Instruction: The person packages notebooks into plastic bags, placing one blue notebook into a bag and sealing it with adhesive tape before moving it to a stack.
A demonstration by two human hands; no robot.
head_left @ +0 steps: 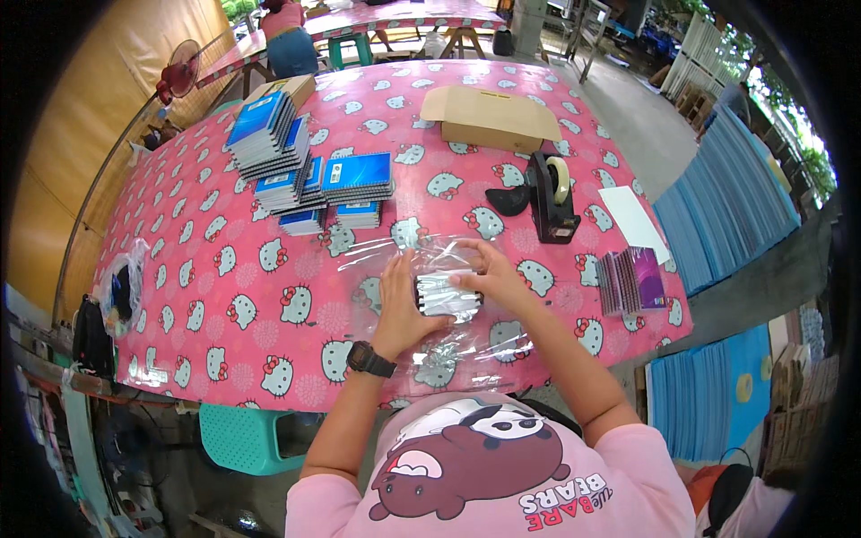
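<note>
A small stack of notebooks (pixel 447 299), white page edges upward, sits on a clear plastic sheet (pixel 430 345) on the table in front of me. My left hand (pixel 401 307) presses against the stack's left side, its fingers pointing away from me and its thumb along the near edge. From the right, my right hand (pixel 491 280) grips the same stack, thumb on top and fingers at the far right corner among the plastic. Glare on the film blurs the notebooks' outlines.
Piles of blue spiral notebooks (pixel 359 175) stand at the far left. Beyond the stack are a cardboard box (pixel 493 121) and a black tape dispenser (pixel 554 202). Purple notebooks (pixel 632 280) and a white sheet (pixel 635 222) lie at right. A green stool (pixel 242 439) stands below the table edge.
</note>
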